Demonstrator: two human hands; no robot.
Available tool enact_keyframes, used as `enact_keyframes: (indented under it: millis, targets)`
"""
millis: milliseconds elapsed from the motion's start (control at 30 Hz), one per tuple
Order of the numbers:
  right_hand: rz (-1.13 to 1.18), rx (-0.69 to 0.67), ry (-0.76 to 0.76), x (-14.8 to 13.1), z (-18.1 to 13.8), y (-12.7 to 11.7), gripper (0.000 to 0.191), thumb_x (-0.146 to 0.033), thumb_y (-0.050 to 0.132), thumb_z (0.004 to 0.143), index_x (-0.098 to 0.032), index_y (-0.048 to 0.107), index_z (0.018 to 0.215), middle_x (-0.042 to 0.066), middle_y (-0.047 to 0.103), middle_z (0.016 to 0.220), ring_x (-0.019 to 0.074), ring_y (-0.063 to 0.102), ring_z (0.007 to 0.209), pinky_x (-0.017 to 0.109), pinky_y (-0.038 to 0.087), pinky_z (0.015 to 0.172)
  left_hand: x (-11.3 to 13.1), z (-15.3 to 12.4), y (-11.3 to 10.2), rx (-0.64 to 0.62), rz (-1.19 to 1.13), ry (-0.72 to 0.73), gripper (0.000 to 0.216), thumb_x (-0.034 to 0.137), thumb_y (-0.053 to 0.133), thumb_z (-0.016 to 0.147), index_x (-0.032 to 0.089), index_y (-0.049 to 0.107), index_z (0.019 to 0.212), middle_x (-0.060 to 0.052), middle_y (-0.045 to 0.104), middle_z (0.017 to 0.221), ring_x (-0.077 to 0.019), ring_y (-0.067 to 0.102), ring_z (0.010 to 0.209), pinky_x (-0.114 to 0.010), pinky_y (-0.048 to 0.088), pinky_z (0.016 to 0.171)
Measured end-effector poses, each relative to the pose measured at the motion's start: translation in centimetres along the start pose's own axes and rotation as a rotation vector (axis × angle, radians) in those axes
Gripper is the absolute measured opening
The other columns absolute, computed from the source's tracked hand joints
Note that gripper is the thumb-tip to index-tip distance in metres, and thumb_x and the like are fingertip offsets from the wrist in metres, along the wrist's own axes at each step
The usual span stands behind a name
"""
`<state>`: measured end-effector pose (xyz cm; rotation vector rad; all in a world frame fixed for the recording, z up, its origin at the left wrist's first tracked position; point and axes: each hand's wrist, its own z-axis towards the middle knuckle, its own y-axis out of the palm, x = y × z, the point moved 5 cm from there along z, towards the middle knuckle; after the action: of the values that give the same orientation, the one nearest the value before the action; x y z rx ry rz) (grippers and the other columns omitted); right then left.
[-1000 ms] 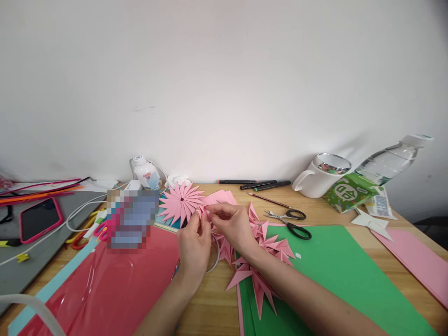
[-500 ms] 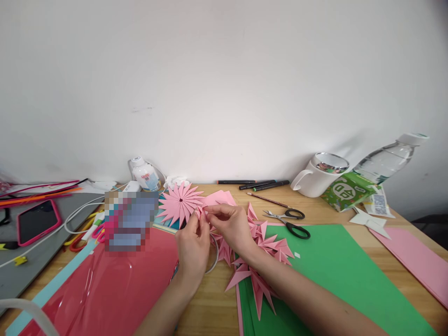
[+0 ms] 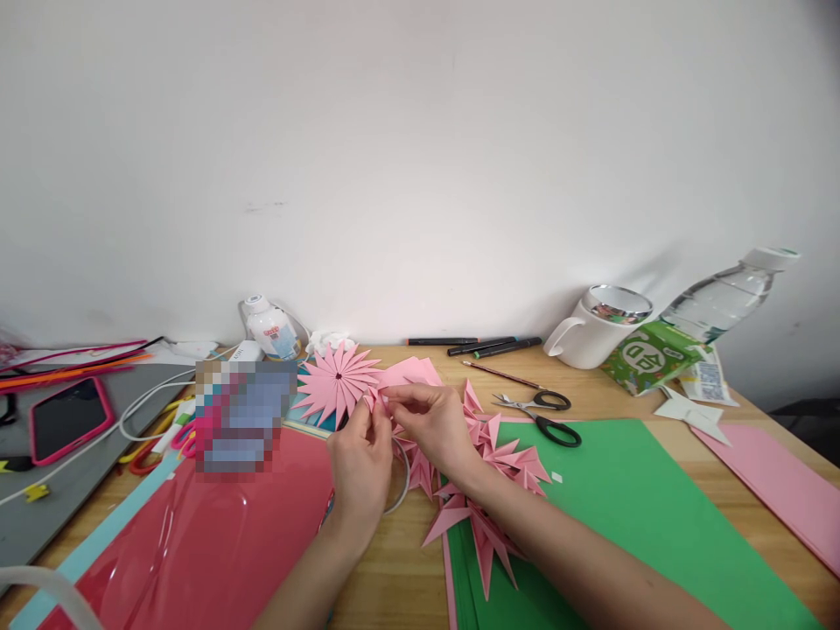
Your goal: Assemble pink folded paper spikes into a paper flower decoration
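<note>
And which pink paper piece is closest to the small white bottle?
The many-pointed wheel with the dark centre; the other pink papers all sit farther from the bottle.

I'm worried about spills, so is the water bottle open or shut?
Shut: the water bottle has a white cap over its mouth.

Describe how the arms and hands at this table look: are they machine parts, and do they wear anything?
They are a person's, not machine parts. The bare left hand and bare right hand show no glove, ring or watch. Both slender forearms are uncovered, with no sleeve in view. The fingernails are too small to judge.
</note>
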<state>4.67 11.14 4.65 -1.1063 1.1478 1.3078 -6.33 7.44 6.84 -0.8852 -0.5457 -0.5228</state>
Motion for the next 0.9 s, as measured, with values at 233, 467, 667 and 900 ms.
enact_keyframes:
  millis: [233, 467, 667, 900]
  targets:
    - [0.022, 0.015, -0.014, 0.01, -0.08, 0.05, 0.018, -0.016, 0.061, 0.063, -0.014, 0.073, 0.077, 0.007, 0.073, 0.079, 0.0188, 0.068, 0.07, 0.028, 0.056, 0.065, 0.12, -0.16, 0.02, -0.001, -0.01, 0.011, 0.03, 0.022, 0.046, 0.079, 0.018, 0.037, 0.051, 0.008, 0.026, 0.041, -0.0052, 0.027, 0.037, -0.018, 0.021, 0.039]
    - [0.003, 0.019, -0.045, -0.05, -0.06, 0.04, 0.017, -0.016, 0.061, 0.065, -0.015, 0.073, 0.077, 0.007, 0.073, 0.079, 0.0186, 0.068, 0.071, 0.028, 0.056, 0.067, 0.19, -0.07, -0.09, 0.01, 0.006, 0.014, 0.031, 0.022, 0.046, 0.079, 0.018, 0.034, 0.05, 0.008, 0.027, 0.04, -0.0052, 0.027, 0.037, -0.018, 0.021, 0.039]
    - [-0.012, 0.012, -0.055, -0.04, -0.11, 0.04, 0.017, -0.016, 0.061, 0.066, -0.016, 0.073, 0.078, 0.006, 0.073, 0.079, 0.0177, 0.068, 0.07, 0.028, 0.056, 0.066, -0.05, 0.02, 0.08, 0.005, 0.011, -0.003, 0.031, 0.024, 0.046, 0.079, 0.018, 0.035, 0.05, 0.008, 0.028, 0.04, -0.0057, 0.027, 0.037, -0.018, 0.02, 0.04]
    - [-0.021, 0.021, -0.038, -0.04, -0.23, 0.09, 0.017, -0.016, 0.061, 0.066, -0.012, 0.072, 0.078, 0.008, 0.072, 0.079, 0.0183, 0.067, 0.071, 0.028, 0.055, 0.068, -0.11, -0.12, 0.24, -0.018, -0.009, -0.023, 0.031, 0.025, 0.045, 0.08, 0.018, 0.037, 0.051, 0.008, 0.029, 0.041, -0.0058, 0.028, 0.038, -0.019, 0.021, 0.04]
